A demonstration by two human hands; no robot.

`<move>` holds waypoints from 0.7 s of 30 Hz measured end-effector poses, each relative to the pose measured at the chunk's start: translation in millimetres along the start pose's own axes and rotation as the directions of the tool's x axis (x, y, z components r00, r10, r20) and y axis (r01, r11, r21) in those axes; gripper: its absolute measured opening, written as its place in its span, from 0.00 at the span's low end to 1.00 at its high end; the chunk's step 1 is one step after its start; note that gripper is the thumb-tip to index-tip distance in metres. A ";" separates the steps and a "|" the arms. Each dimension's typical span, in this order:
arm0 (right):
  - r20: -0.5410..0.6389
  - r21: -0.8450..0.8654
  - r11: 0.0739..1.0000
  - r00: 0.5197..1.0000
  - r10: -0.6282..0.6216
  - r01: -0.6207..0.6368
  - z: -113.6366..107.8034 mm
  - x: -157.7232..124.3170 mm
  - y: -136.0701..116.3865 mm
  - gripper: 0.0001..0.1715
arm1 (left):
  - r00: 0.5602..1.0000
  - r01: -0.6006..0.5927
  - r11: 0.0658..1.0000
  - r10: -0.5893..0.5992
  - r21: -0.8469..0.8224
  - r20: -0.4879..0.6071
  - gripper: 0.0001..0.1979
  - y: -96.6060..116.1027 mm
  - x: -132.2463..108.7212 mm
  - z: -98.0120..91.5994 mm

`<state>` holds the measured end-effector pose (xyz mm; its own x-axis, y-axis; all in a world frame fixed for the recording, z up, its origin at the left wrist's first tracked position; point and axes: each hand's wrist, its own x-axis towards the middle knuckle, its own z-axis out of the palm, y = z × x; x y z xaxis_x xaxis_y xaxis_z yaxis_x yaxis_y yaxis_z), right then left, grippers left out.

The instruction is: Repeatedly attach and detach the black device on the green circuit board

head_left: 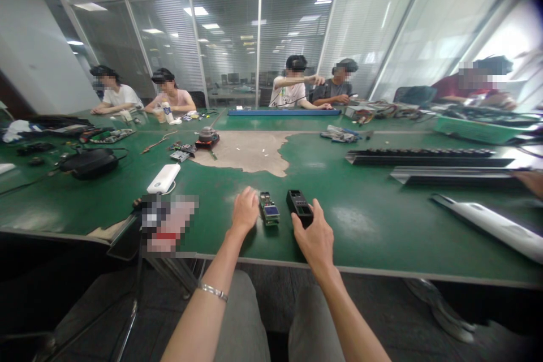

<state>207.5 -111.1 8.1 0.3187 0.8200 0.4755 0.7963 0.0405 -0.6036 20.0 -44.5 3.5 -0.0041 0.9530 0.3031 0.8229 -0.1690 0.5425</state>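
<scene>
In the head view a small green circuit board stack [270, 210] with a dark blue screen-like part lies on the green table in front of me. My left hand [246, 209] rests just left of it, its fingers curled in and closed; whatever they hold, if anything, is hidden. To the right of the board is a black plastic housing [299, 206] with rectangular openings. My right hand [316, 233] has its thumb and fingers at the near end of this housing, gripping it from both sides.
A white power bank [163, 179] with a cable lies left of my hands. Beyond are a black pouch [89, 162] and a bare patch [250, 150] in the table covering. Black metal rails [428, 159] and a long white casing [492, 226] lie right. Several people sit opposite.
</scene>
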 end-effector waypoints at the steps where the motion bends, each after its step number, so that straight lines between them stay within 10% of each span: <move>1: -0.001 -0.002 1.000 1.000 -0.003 0.003 0.4 -0.3 0.7 0.42 | 1.000 -0.001 1.000 0.001 0.001 0.000 0.21 -0.2 0.1 0.0; 21: 0.058 0.007 0.998 0.996 -0.068 0.068 4.5 -2.9 7.0 0.42 | 0.998 -0.047 0.997 0.044 0.067 0.045 0.21 4.5 -1.5 -5.3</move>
<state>209.9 -110.6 -0.4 0.2329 0.8473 0.4773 0.8126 0.1001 -0.5742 20.8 -48.0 9.6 0.0579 0.9550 0.2909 0.8584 -0.1963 0.4739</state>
